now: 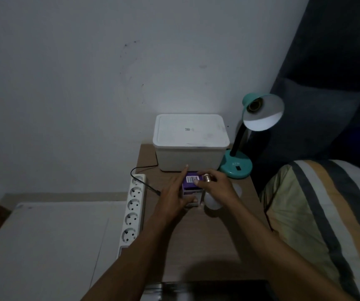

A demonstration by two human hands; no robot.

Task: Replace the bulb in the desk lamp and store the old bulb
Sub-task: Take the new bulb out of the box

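Note:
A teal desk lamp [236, 168] stands at the table's right rear, its shade [263, 114] tilted toward me with an empty socket [253, 107]. My left hand [172, 198] grips a small purple bulb box [191, 185] on the table, index finger stretched out along its side. My right hand [216, 186] is closed over a white bulb [212, 204]; the bulb's metal screw base [207, 178] pokes out between my fingers beside the box top. My right thumb touches the box's top flap.
A white lidded storage box [191, 142] sits at the back of the wooden table [207, 246]. A white power strip [133, 211] with a black cable lies along the left edge. A pale round shape [238, 189] shows behind my right hand. A striped pillow [322, 224] lies to the right.

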